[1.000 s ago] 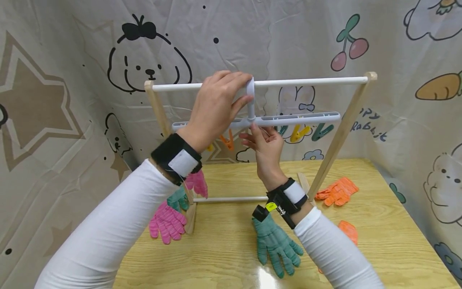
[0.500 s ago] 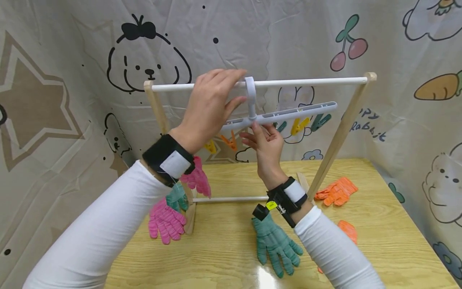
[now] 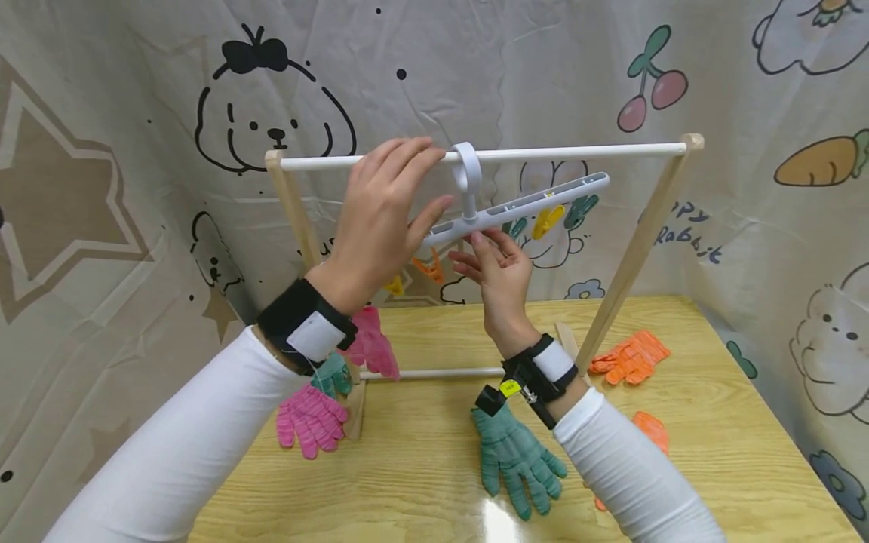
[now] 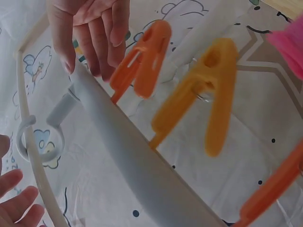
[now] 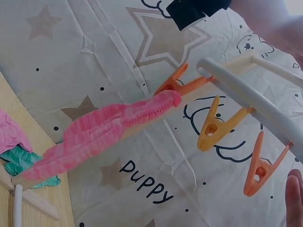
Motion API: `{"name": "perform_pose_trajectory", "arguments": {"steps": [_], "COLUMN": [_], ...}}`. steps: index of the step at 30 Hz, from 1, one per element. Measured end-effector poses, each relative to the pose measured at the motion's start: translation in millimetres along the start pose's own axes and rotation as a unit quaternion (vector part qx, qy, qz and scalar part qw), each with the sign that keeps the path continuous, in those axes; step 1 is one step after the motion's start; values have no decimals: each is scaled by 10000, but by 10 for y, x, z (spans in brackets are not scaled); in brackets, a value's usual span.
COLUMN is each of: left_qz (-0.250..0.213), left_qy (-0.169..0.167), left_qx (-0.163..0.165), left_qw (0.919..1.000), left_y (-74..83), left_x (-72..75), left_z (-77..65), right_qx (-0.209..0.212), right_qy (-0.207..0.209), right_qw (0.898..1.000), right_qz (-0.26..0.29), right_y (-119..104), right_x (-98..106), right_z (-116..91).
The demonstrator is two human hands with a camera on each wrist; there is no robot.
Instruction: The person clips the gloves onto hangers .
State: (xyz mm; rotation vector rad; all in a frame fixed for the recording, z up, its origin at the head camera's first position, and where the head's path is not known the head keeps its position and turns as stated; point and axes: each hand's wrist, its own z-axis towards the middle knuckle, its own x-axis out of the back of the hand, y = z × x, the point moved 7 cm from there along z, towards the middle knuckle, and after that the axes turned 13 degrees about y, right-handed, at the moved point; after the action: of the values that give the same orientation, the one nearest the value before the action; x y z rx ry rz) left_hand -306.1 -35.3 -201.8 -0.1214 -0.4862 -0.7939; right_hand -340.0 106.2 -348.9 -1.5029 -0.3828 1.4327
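Observation:
A pale grey clip hanger [image 3: 523, 210] hangs by its round hook [image 3: 468, 170] from a white rod [image 3: 577, 154], its bar slanting up to the right. My right hand [image 3: 505, 279] pinches the bar's middle from below, thumb on the near side. Beside the hook, my left hand [image 3: 387, 204] has its fingers extended and apart from it; whether they touch the rod I cannot tell. Orange and yellow clips [image 4: 203, 90] line the bar's underside. At the left end, an orange clip [image 5: 177, 85] holds a pink glove [image 5: 99, 130], partly hidden in the head view.
A wooden frame [image 3: 627, 264] carries the rod above a wooden table [image 3: 421, 467]. Green [image 3: 519, 460], pink [image 3: 311, 421] and orange gloves [image 3: 631, 356] lie around its base. A patterned curtain [image 3: 434, 83] hangs behind.
My left hand has left the hook and moved left. The hanger has turned, its right end rising in view and shifting left. My right hand has stayed at the bar's middle.

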Motion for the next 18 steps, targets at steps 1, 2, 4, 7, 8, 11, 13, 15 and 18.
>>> {"name": "perform_pose_trajectory", "arguments": {"steps": [1,2,4,7,8,11,13,15,18], "left_qz": [-5,-8,-12,-25,-30,-52,-66,-79,-90], "left_qy": [45,76,113,110,104,92,90,83,55], "left_qx": [-8,-21,-42,-44,-42,-37,-37,-36,-27], "left_qw": [10000,10000,9999,9999,9999,9999,9999,9999,9999], "left_y": [-3,-2,-2,1,1,-4,-9,-12,-12], "left_x": [12,21,33,40,40,43,43,43,44], "left_z": [-12,-22,-40,-61,-68,-84,-91,-97,-111], "right_qx": [5,6,-7,-51,-74,-132,-144,-131,-103], "right_qy": [2,9,29,60,62,42,21,5,-11], "right_qw": [10000,10000,10000,10000,10000,9999,9998,9998,9998], "right_qz": [2,3,6,-17,-26,-76,-99,-125,-143], "right_y": [1,3,8,20,25,43,53,55,54], "right_x": [-4,-7,-13,-18,-20,-22,-23,-22,-24], "right_z": [-1,-3,-6,-10,-14,-21,-24,-30,-39]}}
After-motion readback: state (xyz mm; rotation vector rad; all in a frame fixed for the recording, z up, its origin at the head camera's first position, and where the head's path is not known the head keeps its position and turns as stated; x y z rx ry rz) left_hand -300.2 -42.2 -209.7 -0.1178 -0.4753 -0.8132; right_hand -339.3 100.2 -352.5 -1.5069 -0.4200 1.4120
